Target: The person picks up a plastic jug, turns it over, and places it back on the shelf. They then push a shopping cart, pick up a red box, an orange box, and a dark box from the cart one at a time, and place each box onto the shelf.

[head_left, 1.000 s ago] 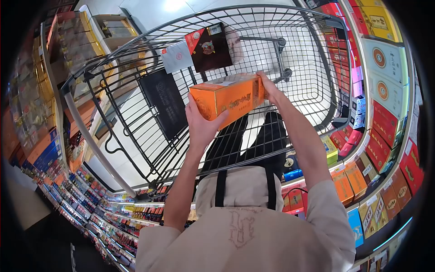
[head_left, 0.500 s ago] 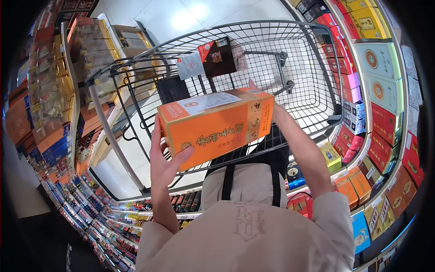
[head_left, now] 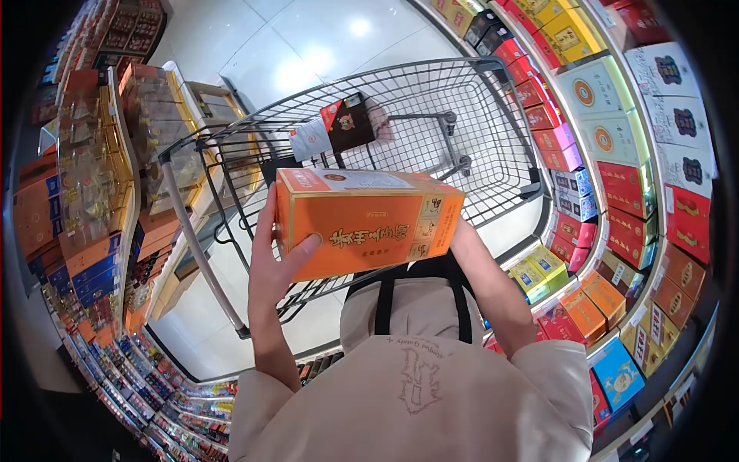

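Both hands hold a large orange liquor gift box [head_left: 368, 231] with Chinese lettering over the near side of the shopping cart. My left hand [head_left: 273, 258] grips the box's left end, its thumb flat on the front face. At the right end is my right hand [head_left: 462, 237], its fingers mostly hidden behind the box. A white label covers much of the top face. Farther back, a dark box with a red corner [head_left: 350, 123] and a silver-white box [head_left: 310, 139] lie in the cart's upper tray. A black item [head_left: 279, 169] beside them is partly covered.
The wire shopping cart [head_left: 493, 96] stands ahead, its handle [head_left: 202, 250] to the left. Shelves of boxed goods curve along the right, including orange boxes [head_left: 594, 304] and a blue box [head_left: 618, 376]. A display stand [head_left: 158, 115] with packaged goods is at the left.
The orange box has turned so its lettered front faces me more squarely, and less of its top shows. My view has shifted, bringing more of the right shelves into sight.
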Motion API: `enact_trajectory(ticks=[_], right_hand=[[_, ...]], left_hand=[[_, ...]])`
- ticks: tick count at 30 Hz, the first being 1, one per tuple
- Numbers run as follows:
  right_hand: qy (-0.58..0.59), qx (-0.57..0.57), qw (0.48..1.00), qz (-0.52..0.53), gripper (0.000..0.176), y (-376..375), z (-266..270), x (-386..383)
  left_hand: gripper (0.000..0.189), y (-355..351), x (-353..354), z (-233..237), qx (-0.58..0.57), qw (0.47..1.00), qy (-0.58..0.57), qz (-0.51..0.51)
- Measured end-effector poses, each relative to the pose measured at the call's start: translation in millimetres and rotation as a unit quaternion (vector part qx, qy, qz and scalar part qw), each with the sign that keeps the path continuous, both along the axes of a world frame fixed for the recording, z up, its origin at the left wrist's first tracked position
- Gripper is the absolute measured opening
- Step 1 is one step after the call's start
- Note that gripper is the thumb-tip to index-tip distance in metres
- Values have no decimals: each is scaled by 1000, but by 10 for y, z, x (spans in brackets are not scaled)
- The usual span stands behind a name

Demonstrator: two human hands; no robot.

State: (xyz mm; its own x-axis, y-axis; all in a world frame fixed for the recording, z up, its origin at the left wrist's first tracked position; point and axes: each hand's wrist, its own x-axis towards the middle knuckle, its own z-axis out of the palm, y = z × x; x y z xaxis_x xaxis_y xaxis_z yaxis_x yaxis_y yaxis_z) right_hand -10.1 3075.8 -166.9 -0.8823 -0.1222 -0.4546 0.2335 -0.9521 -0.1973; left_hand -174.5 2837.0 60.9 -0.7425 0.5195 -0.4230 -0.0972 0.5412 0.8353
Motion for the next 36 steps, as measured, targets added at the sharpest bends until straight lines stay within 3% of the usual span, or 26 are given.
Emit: enact_trajectory(ticks=[2,13,15,17,20,26,29,33,36], right_hand=[[-16,29,999,-26,48,72,175,189],[-43,128,983,-128,46,250,1006,1344],[-36,137,980,-138,46,277,1087,1495],[-32,141,979,-146,46,284,1160,1667],[-22,151,976,-158,46,308,1243,1923],[4,164,968,-188,45,357,1356,2357],[14,175,963,-205,45,381,1411,2587],[18,187,958,-218,44,372,1482,2867],[13,200,953,-229,44,359,1516,3098]], left_hand=[[107,118,2,135,-24,999,7,-45],[109,1030,589,704,95,965,-18,-244],[107,1264,666,878,73,960,-9,-270],[104,1483,764,1016,65,922,72,-375],[101,1875,1045,1279,95,905,58,-411],[110,2500,1484,1463,56,853,154,-496],[111,2785,1798,1691,38,847,146,-510],[106,3087,2100,1977,-21,820,162,-549],[103,3238,2205,1939,-19,796,187,-576]])
